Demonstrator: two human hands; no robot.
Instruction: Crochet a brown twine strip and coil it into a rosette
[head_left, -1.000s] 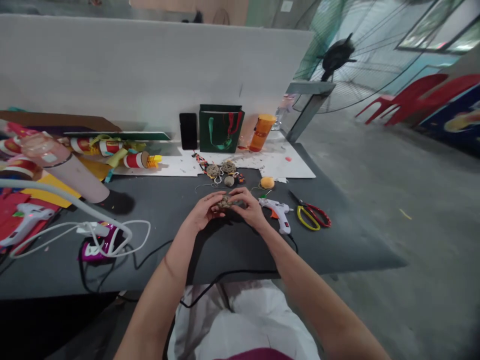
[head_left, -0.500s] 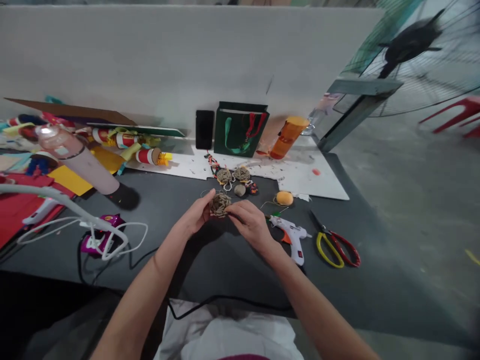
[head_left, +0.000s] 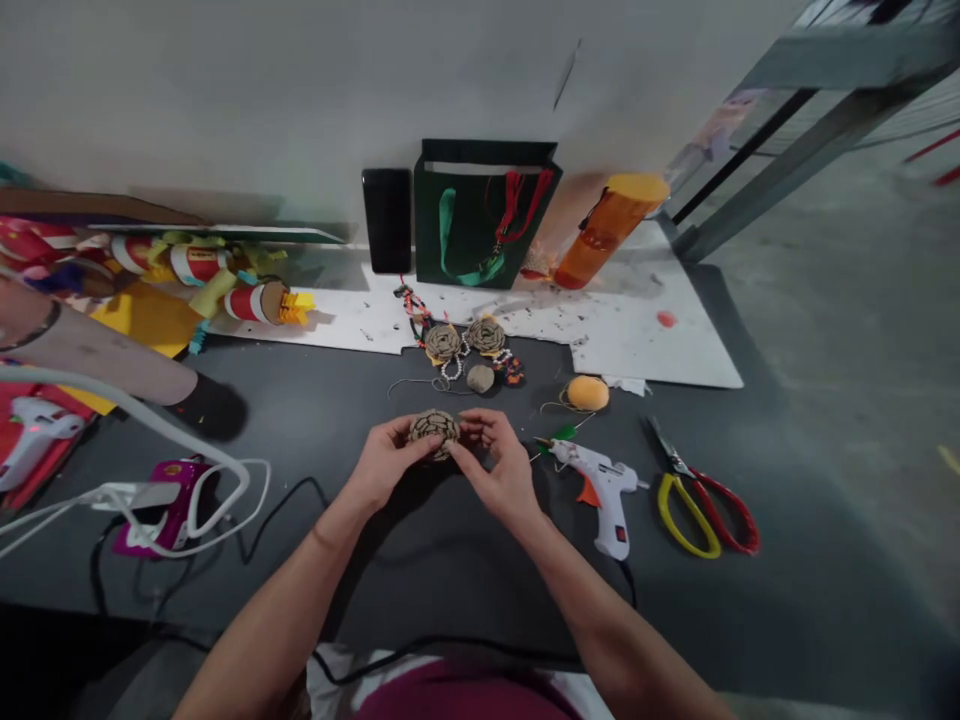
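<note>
Between both hands is a round grey-brown cord rosette (head_left: 433, 428), its coiled face turned up. My left hand (head_left: 388, 458) grips its left edge, thumb over the front. On the right edge, my right hand (head_left: 496, 462) pinches it with thumb and fingers. Just beyond lie two similar rosettes, a left one (head_left: 443, 343) and a right one (head_left: 486, 335), among strings of beads (head_left: 452, 370). A small ball of grey-brown cord (head_left: 480, 378) sits in front of them. Right of my hands, a white glue gun (head_left: 604, 488) lies on its side.
Scissors (head_left: 694, 495) with red and yellow handles lie at the right, near an orange ball of thread (head_left: 588, 393). A phone (head_left: 388, 222), green gift bag (head_left: 486, 215) and orange bottle (head_left: 609, 232) stand behind. At left are a pink bottle (head_left: 135, 350) and a purple power adapter (head_left: 161, 510) with cables.
The rosette has been turned face up, and my right hand's fingers have shifted from its lower edge to its right side. The head view has moved closer and tilted down.
</note>
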